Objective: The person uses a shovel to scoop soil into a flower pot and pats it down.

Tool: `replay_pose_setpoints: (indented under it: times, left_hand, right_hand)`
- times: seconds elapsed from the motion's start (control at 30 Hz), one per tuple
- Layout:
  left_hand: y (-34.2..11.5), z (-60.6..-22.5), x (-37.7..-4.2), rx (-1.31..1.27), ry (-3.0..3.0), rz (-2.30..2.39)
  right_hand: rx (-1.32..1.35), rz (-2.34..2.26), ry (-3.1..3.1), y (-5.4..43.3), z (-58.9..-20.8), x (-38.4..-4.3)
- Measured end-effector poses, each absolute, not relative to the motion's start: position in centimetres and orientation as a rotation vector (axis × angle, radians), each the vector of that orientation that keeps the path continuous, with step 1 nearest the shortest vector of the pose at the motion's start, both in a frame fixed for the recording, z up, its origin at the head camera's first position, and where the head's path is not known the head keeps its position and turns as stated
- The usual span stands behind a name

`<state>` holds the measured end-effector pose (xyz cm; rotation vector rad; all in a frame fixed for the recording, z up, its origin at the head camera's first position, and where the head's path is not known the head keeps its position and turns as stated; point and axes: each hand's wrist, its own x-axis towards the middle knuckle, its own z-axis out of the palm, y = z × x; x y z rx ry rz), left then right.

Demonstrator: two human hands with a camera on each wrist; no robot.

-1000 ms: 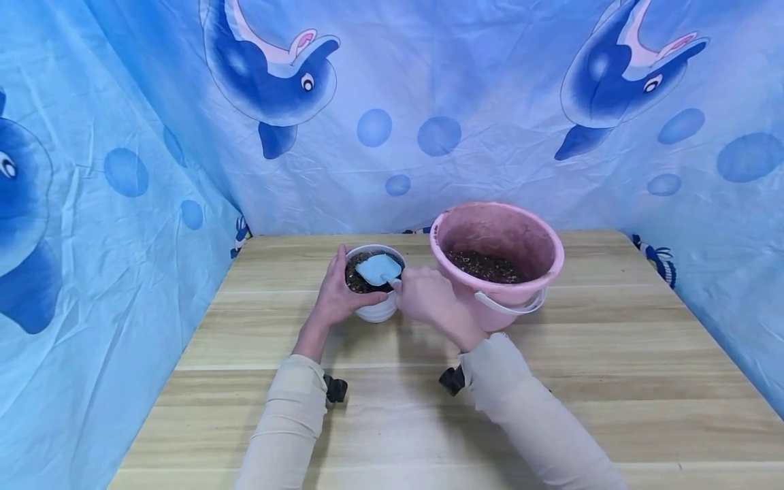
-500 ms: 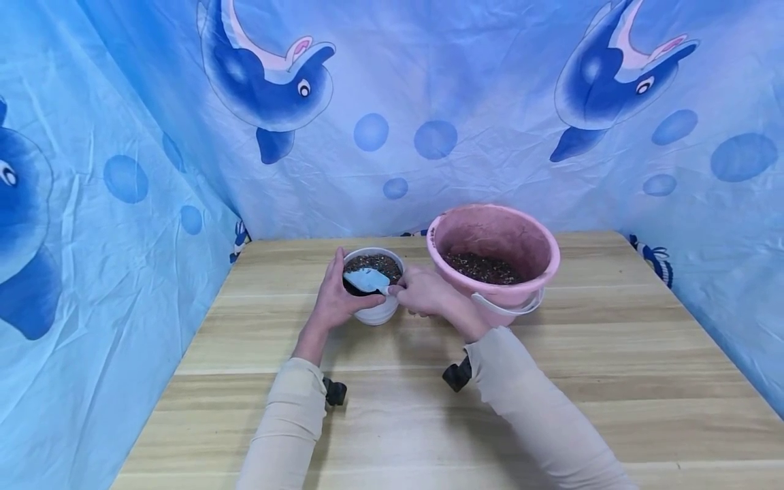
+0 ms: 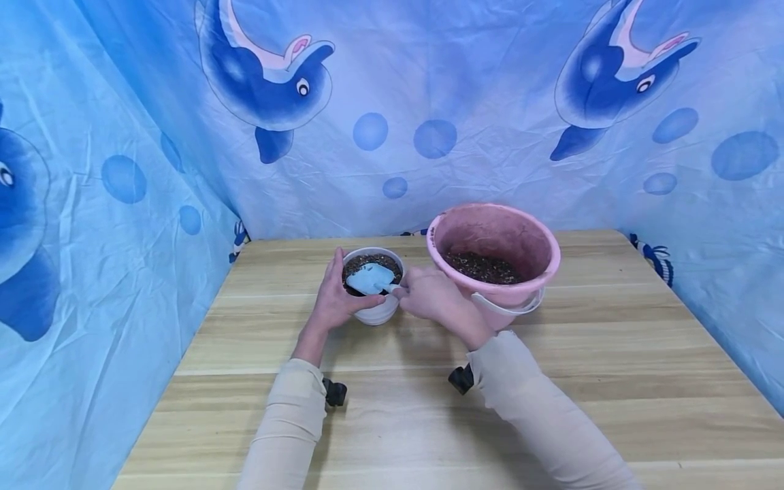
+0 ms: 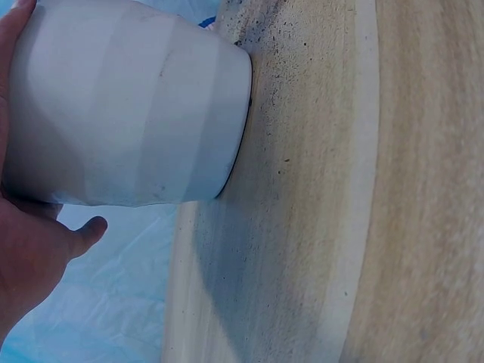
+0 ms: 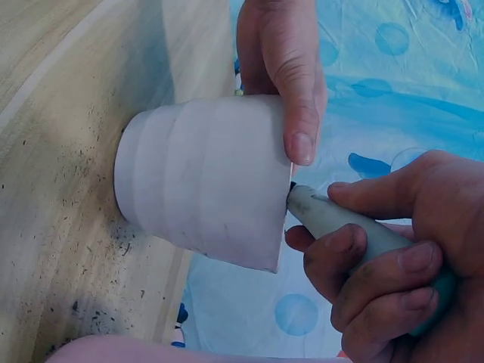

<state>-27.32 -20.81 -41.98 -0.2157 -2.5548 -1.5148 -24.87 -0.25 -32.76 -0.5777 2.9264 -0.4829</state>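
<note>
A white ridged flower pot (image 3: 376,314) filled with dark soil (image 3: 381,259) stands upright on the wooden table. My left hand (image 3: 335,297) holds it from the left, thumb across the near side of its rim. In the right wrist view that thumb lies against the pot (image 5: 212,178) at its rim. My right hand (image 3: 433,297) grips a small light-blue trowel (image 3: 370,278), whose blade lies over the soil inside the pot. The right wrist view shows my fingers wrapped round the trowel's pale handle (image 5: 355,227); the blade is hidden there behind the pot's wall.
Close to the right of my right hand stands a pink bucket (image 3: 513,291) with soil in its bottom and a white handle (image 3: 520,310) hanging in front. Soil crumbs (image 5: 79,310) are scattered on the table. A blue dolphin-print curtain (image 3: 490,122) encloses the back and sides.
The trowel blade has moved a little toward the pot's near left, tilting at half a second ago and now showing more of its face. My left hand keeps its hold on the pot.
</note>
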Motion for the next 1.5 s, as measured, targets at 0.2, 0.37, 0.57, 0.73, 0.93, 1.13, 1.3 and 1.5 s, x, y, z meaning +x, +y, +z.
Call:
replay_pose_setpoints:
  times: [0.2, 0.37, 0.57, 0.73, 0.93, 1.13, 1.3, 1.5]
  left_hand:
    - [-20.9, -42.0, -27.2, -0.2, -2.58, -1.526]
    - [-21.0, -42.0, -27.2, -0.192, -2.59, -1.514]
    - [-21.2, -41.7, -27.4, -0.25, -2.591, -1.504]
    - [-21.4, -41.7, -27.6, -0.269, -2.59, -1.51]
    - [-21.6, -41.8, -27.6, -0.274, -2.609, -1.483]
    - [-21.8, -42.0, -27.5, -0.352, -2.566, -1.459]
    - [-21.9, -42.0, -27.1, -0.361, -2.55, -1.454]
    - [-21.7, -40.8, -26.6, -0.292, -2.589, -1.33]
  right_hand:
    - [-0.585, -0.375, 2.969, -0.3, -32.5, -24.6]
    - [-0.598, -0.342, 2.967, -0.2, -32.0, -24.3]
    - [-0.627, -0.291, 2.978, 0.3, -31.1, -23.9]
    - [-0.629, -0.209, 2.953, 0.5, -29.6, -23.6]
    - [-0.592, -0.2, 2.912, 1.2, -28.1, -23.2]
    - [-0.634, -0.328, 2.942, 2.9, -27.5, -22.8]
    - [-0.71, -0.468, 2.94, 4.1, -27.2, -22.7]
    - [-0.788, -0.589, 2.942, 5.4, -27.2, -22.8]
